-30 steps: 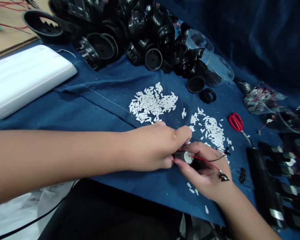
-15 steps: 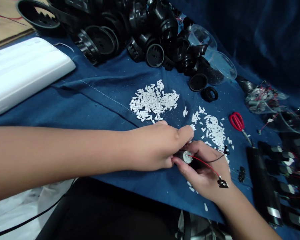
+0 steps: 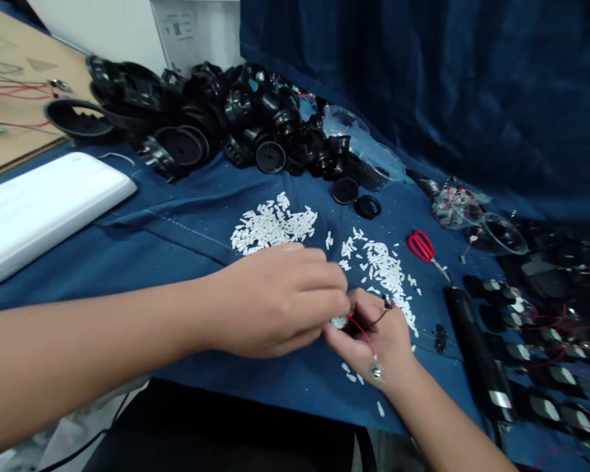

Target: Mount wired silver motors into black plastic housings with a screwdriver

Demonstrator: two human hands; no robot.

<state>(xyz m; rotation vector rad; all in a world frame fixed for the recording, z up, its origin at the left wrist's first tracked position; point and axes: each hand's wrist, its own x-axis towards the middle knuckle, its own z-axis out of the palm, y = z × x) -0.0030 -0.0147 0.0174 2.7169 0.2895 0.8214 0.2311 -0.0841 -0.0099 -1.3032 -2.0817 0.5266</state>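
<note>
My right hand [image 3: 381, 344] is closed around a small motor [image 3: 339, 322], of which only the pale round end shows between the hands. From it a red wire [image 3: 364, 334] runs over my right palm to a shiny metal contact [image 3: 376, 372], and a dark wire [image 3: 379, 318] leads up to a small dark tip. Palm down, my left hand [image 3: 290, 298] has its fingers curled over the motor's end; its fingertips are mostly hidden. White plastic pieces lie just behind the hands in one pile [image 3: 270, 226] and a second pile [image 3: 387, 269].
Black plastic housings [image 3: 270, 157] are heaped at the back, beside clear plastic cups [image 3: 383, 164]. Red-handled scissors [image 3: 421, 246] and a black cylindrical tool [image 3: 474, 354] lie to the right, near several wired black parts [image 3: 541, 400]. A white box-shaped object [image 3: 54, 203] sits at left.
My left hand has turned palm down, and its fingers now cover more of the motor's end. The wire contact has shifted on my right palm. The camera view has tilted up.
</note>
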